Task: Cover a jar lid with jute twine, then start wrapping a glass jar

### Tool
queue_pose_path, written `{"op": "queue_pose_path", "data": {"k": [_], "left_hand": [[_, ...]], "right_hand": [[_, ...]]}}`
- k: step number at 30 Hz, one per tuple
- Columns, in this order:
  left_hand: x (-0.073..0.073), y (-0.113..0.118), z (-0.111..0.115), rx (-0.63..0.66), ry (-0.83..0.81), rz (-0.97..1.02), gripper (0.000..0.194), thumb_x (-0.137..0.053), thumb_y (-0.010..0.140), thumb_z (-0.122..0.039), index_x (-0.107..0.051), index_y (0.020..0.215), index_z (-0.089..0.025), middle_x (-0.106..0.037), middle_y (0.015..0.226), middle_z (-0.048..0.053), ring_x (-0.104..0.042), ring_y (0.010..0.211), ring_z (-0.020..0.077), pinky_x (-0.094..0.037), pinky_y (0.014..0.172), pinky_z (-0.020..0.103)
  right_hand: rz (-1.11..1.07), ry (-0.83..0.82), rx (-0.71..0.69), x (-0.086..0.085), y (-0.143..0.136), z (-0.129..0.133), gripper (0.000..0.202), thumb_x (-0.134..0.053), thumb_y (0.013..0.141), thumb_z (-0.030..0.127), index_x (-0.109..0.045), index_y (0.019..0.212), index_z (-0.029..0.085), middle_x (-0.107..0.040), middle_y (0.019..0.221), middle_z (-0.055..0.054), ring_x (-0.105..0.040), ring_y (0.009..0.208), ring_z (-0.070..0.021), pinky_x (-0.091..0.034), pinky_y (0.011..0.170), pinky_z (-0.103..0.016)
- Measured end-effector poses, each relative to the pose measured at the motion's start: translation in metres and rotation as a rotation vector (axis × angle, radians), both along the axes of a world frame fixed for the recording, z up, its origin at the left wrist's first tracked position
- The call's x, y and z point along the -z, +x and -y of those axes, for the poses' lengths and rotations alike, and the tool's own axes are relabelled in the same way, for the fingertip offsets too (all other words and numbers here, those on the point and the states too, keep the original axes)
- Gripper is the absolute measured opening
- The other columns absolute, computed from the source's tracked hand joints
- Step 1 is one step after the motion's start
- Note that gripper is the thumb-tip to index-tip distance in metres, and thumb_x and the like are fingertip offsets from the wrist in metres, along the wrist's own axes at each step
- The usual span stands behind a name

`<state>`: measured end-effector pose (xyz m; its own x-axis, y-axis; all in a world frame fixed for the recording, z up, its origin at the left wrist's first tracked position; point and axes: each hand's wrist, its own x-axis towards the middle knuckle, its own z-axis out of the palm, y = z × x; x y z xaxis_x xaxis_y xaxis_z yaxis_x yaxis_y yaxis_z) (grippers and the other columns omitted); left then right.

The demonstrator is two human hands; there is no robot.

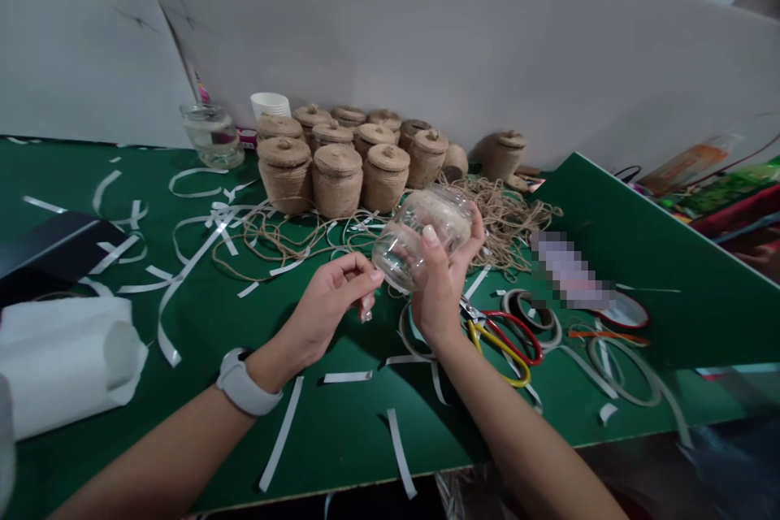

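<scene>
My right hand (442, 280) is wrapped round a clear glass jar (399, 248), holding it tilted above the table with its mouth up and to the right. Thumb and forefinger of my left hand (335, 296) are pinched together at the jar's base. What lies between those fingertips is too small to make out. Behind the jar stand several lidded jars wrapped in twine (338, 183). A loose heap of brown twine (505, 219) lies to their right. Below my right hand rest scissors (503, 349) with red and yellow handles, partly hidden by my wrist.
White paper strips (280, 435) are scattered over the green table (213, 455). Tape rolls (536, 317) lie at the right, before a green board (658, 276). Another glass jar (213, 138) and white cups (270, 105) stand at the back. A white roll (67, 357) lies left.
</scene>
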<state>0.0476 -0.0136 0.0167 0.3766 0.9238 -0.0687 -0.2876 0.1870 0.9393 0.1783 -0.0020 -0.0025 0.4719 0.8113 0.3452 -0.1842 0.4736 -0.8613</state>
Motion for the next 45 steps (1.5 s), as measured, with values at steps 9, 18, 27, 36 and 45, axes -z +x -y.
{"op": "queue_pose_path", "data": {"k": [9,18,27,36,45], "left_hand": [[0.0058,-0.0022,-0.0016,0.037,0.034,0.049,0.031,-0.071,0.079,-0.039,-0.055,0.065,-0.017,-0.054,0.054,-0.005,-0.048,0.049,0.0072,-0.040,0.051,0.019],[0.0056,-0.0013,-0.0021,0.036,0.034,0.038,0.025,-0.070,0.078,-0.027,-0.053,0.062,-0.017,-0.053,0.052,-0.005,-0.047,0.049,0.0071,-0.038,0.051,0.019],[0.0052,-0.0018,-0.0019,0.039,0.034,0.029,0.025,-0.069,0.078,-0.028,-0.053,0.062,-0.017,-0.053,0.053,-0.005,-0.047,0.049,0.0068,-0.037,0.051,0.020],[0.0036,-0.0003,-0.0016,0.023,0.013,0.023,0.027,-0.071,0.076,-0.030,-0.052,0.061,-0.018,-0.051,0.051,-0.006,-0.045,0.048,0.0073,-0.036,0.051,0.020],[0.0005,-0.0008,-0.0013,0.040,0.016,0.010,0.029,-0.072,0.075,-0.031,-0.052,0.060,-0.018,-0.052,0.051,-0.005,-0.046,0.049,0.0073,-0.037,0.051,0.021]], "right_hand": [[0.041,0.036,-0.015,-0.0038,0.0016,0.0014,0.077,-0.063,0.081,0.046,-0.019,0.143,0.035,-0.054,0.129,-0.006,-0.060,0.116,-0.0233,-0.045,0.103,-0.055],[0.092,0.036,0.024,-0.0026,0.0012,0.0007,0.075,-0.061,0.082,0.048,-0.020,0.144,0.035,-0.050,0.132,-0.007,-0.058,0.118,-0.0237,-0.048,0.100,-0.054],[0.078,0.034,0.009,-0.0010,0.0021,-0.0006,0.076,-0.062,0.081,0.047,-0.020,0.143,0.036,-0.050,0.132,-0.006,-0.057,0.119,-0.0241,-0.048,0.100,-0.052],[0.060,0.033,0.003,-0.0030,-0.0002,0.0009,0.076,-0.062,0.081,0.047,-0.020,0.143,0.035,-0.052,0.129,-0.006,-0.060,0.115,-0.0234,-0.048,0.100,-0.053],[0.059,0.007,-0.005,-0.0043,0.0001,0.0014,0.079,-0.061,0.081,0.049,-0.017,0.145,0.037,-0.053,0.129,-0.006,-0.059,0.115,-0.0240,-0.049,0.097,-0.053]]}}
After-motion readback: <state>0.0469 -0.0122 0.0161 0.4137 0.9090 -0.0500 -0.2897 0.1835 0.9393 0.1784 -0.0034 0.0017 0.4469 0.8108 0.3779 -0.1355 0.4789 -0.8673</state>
